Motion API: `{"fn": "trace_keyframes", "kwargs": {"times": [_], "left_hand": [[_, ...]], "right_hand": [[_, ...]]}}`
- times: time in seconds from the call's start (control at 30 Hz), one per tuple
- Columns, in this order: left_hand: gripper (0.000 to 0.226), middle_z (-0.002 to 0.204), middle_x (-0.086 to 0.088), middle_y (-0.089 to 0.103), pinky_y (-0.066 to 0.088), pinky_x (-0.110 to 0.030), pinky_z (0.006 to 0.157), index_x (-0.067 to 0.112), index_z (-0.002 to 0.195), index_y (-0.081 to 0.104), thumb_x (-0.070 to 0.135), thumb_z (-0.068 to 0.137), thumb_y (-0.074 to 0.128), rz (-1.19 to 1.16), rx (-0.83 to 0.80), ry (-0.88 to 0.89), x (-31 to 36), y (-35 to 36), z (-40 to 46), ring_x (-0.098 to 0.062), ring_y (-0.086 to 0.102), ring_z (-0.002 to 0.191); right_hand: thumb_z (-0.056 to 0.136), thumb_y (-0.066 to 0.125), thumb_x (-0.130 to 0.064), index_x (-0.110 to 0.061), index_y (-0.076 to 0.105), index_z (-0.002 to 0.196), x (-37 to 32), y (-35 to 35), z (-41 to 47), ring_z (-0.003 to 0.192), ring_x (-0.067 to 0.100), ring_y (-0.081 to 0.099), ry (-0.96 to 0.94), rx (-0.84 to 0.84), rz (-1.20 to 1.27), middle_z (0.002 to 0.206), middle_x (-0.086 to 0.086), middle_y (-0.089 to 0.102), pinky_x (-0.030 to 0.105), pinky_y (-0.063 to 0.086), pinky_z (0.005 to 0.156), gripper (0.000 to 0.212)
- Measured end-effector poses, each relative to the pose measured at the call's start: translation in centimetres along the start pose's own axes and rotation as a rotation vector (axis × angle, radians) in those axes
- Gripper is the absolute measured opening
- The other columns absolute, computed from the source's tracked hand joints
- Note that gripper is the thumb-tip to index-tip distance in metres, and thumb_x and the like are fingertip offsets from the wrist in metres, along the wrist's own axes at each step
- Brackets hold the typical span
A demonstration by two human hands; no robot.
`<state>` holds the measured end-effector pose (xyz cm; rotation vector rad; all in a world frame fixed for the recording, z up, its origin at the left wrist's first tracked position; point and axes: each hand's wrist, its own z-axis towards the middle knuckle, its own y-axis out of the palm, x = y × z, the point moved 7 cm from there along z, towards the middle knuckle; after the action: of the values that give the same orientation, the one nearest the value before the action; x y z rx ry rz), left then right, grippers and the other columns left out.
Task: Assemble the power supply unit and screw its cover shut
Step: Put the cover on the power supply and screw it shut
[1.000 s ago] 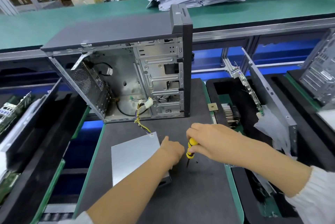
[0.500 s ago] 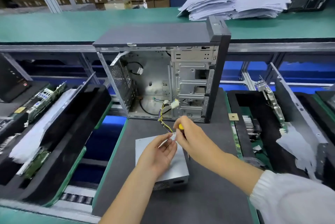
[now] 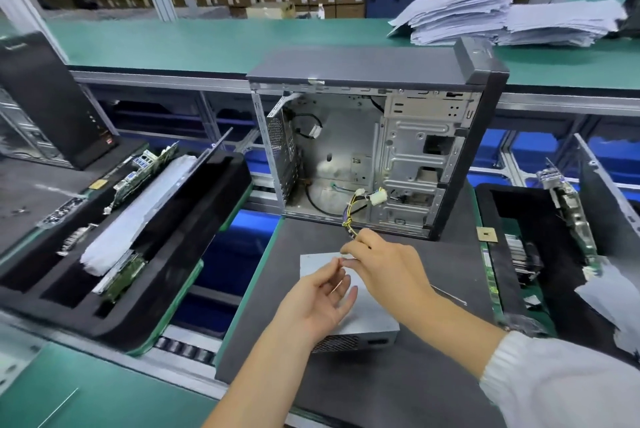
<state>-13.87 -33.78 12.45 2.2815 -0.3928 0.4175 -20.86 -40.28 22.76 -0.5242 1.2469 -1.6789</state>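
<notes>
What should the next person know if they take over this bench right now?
Left hand: open, palm up over the power supply, holding nothing I can make out.
Right hand: fingers curled, pinching something small at the far edge of the supply's lid; too small to tell what. No screwdriver is visible in it.
The supply lies flat on the dark mat, its wires running into the open computer case standing behind it.
Done: lid sits on the supply.
Left: whether any screws are in cannot be seen; check them, then finish fastening.
</notes>
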Motion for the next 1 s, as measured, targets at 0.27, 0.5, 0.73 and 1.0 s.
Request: {"fn": "trace_keyframes", "kwargs": {"times": [0.27,0.5,0.73,1.0], "left_hand": [[0.012,0.075,-0.005,0.066,0.055,-0.037,0.083,0.005,0.088,0.07,0.013,0.079,0.072,0.07,-0.056,0.021,0.4,-1.0,-0.5,-0.018,0.065,0.073],[0.014,0.087,-0.004,0.071,0.057,-0.035,0.081,0.01,0.082,0.077,0.019,0.073,0.073,0.417,-0.18,0.076,2.6,-1.7,-0.7,-0.017,0.063,0.085],[0.016,0.089,-0.001,0.073,0.057,-0.028,0.075,0.013,0.082,0.079,0.025,0.073,0.074,0.594,-0.195,0.166,4.3,-2.3,-1.0,-0.009,0.066,0.079],[0.019,0.1,-0.007,0.074,0.058,-0.031,0.083,0.007,0.094,0.076,0.016,0.094,0.06,0.656,-0.174,0.29,4.6,-4.4,-1.0,-0.013,0.065,0.083]], "right_hand": [[0.084,0.07,-0.021,-0.017,0.072,0.08,-0.9,0.4,0.0,0.048,0.024,0.054,-0.06,-0.033,0.046,0.079,-0.001,0.061,0.029,0.043,0.04,0.006],[0.076,0.076,-0.01,-0.022,0.072,0.076,-1.6,-0.5,0.2,0.041,0.024,0.045,-0.145,-0.031,0.049,0.072,-0.002,0.058,0.024,0.033,0.037,0.013],[0.069,0.08,-0.006,-0.021,0.07,0.074,-2.4,0.4,-0.1,0.037,0.022,0.04,-0.194,0.013,-0.035,0.068,-0.002,0.055,0.022,0.032,0.031,0.019],[0.058,0.082,-0.003,-0.019,0.067,0.065,-4.1,2.9,-0.1,0.033,0.02,0.04,-0.279,-0.021,-0.156,0.062,-0.002,0.053,0.02,0.031,0.031,0.023]]}}
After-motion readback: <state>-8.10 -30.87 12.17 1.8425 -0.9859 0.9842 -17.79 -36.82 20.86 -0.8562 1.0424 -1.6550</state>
